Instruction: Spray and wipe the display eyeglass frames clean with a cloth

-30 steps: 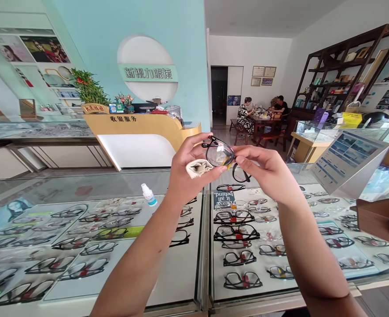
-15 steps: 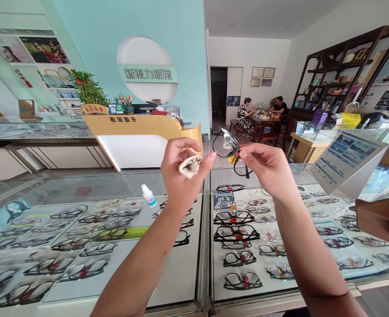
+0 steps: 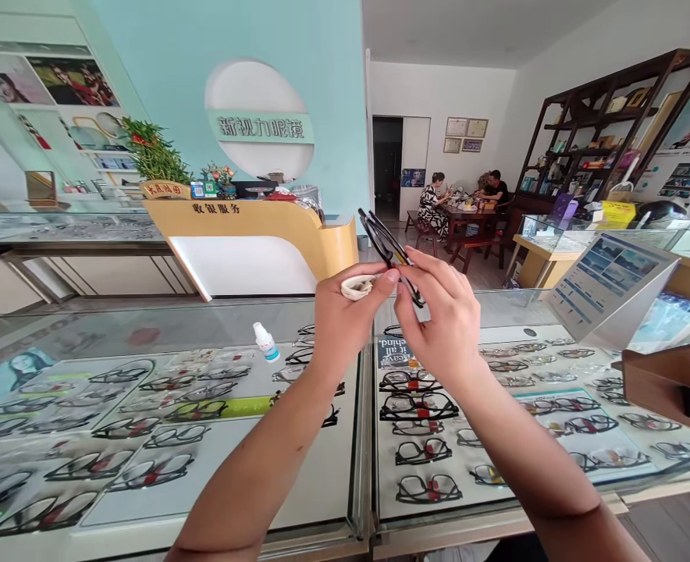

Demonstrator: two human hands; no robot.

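Above the glass counter, my right hand (image 3: 443, 316) grips a pair of black-framed eyeglasses (image 3: 378, 236) between thumb and fingers. The glasses are tilted and seen nearly edge-on. My left hand (image 3: 342, 324) is closed around a bunched beige cloth (image 3: 357, 287). Its thumb and fingertips meet the glasses' frame beside my right fingers; whether they pinch it I cannot tell. A small white spray bottle (image 3: 267, 345) with a blue label stands upright on the counter, left of my left hand.
Rows of eyeglasses (image 3: 420, 406) lie inside the glass display case (image 3: 298, 511). At right are a tilted information board (image 3: 611, 281) and a brown wooden box (image 3: 666, 382). Behind stands a reception counter (image 3: 245, 265). Two people (image 3: 435, 207) sit at a far table.
My hands have come together, the left moving right and the right moving left. The glasses have turned from showing their lenses to nearly edge-on, and my left fingers now reach the frame.
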